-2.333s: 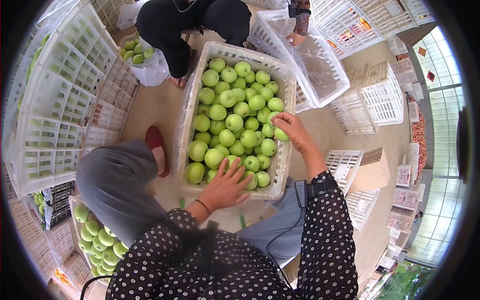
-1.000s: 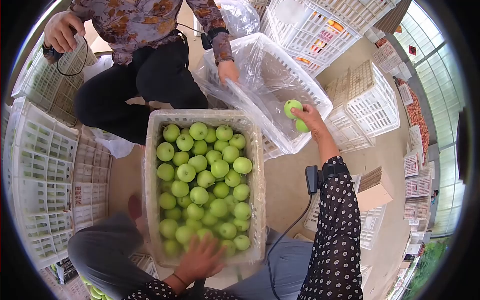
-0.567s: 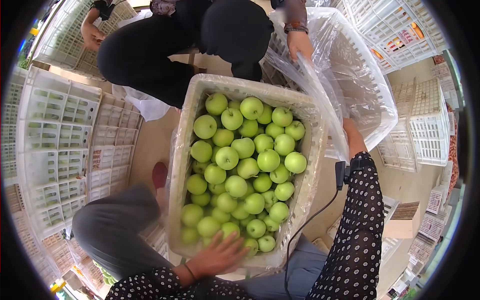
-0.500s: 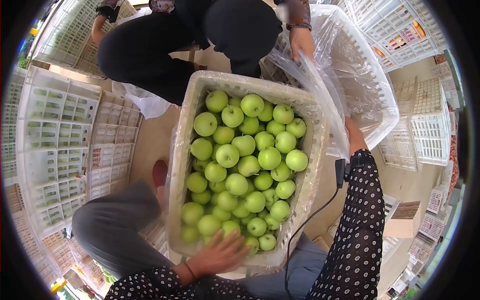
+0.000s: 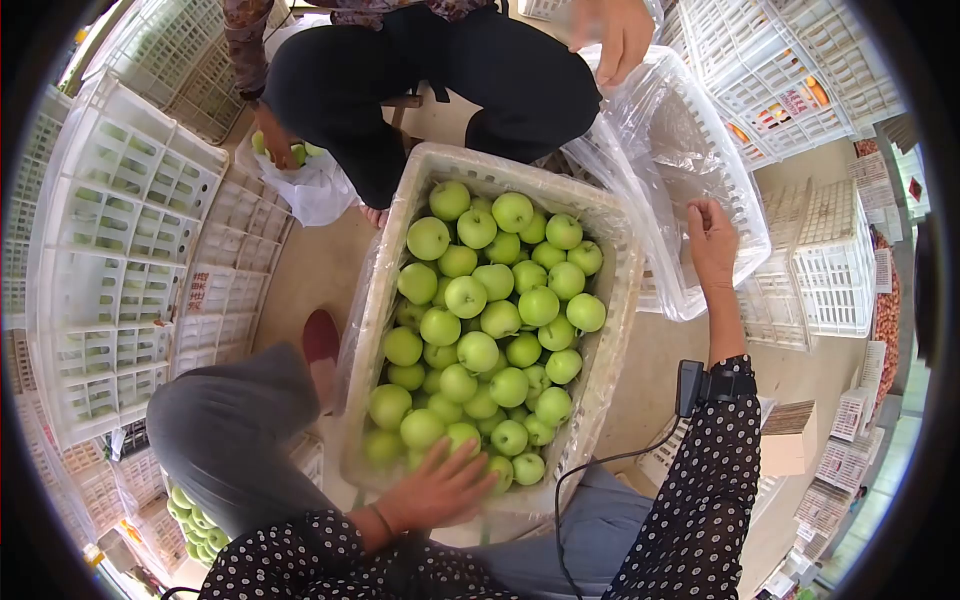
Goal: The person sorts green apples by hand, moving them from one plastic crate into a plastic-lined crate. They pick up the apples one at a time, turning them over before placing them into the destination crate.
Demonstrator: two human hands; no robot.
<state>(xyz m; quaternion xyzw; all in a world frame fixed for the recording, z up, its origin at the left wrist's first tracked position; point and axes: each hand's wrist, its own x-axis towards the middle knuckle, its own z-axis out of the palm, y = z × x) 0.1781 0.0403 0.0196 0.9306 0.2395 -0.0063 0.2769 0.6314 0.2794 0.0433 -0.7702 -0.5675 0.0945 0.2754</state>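
A plastic-lined white crate (image 5: 618,300) full of green apples (image 5: 478,351) stands in front of me. My left hand (image 5: 440,488) lies with spread fingers on the apples at the crate's near edge and grips none of them. To the right, my right hand (image 5: 712,240) is raised beside the near edge of a second white crate (image 5: 757,215), its fingers curled; whether anything is between them is too small to tell. Clear plastic film (image 5: 650,190) lines that second crate and drapes over its left side.
Across from me sits a co-worker in black trousers (image 5: 350,75), one hand (image 5: 277,138) at a white bag (image 5: 312,190) of green apples, the other (image 5: 615,35) above the lined crate. Stacked crates (image 5: 120,250) stand left, more crates (image 5: 830,250) right. A cable hangs from my right wrist.
My right hand has come off the plastic film and moved up. The co-worker's head has left the view; that person's right-side hand has let go of the film and moved up.
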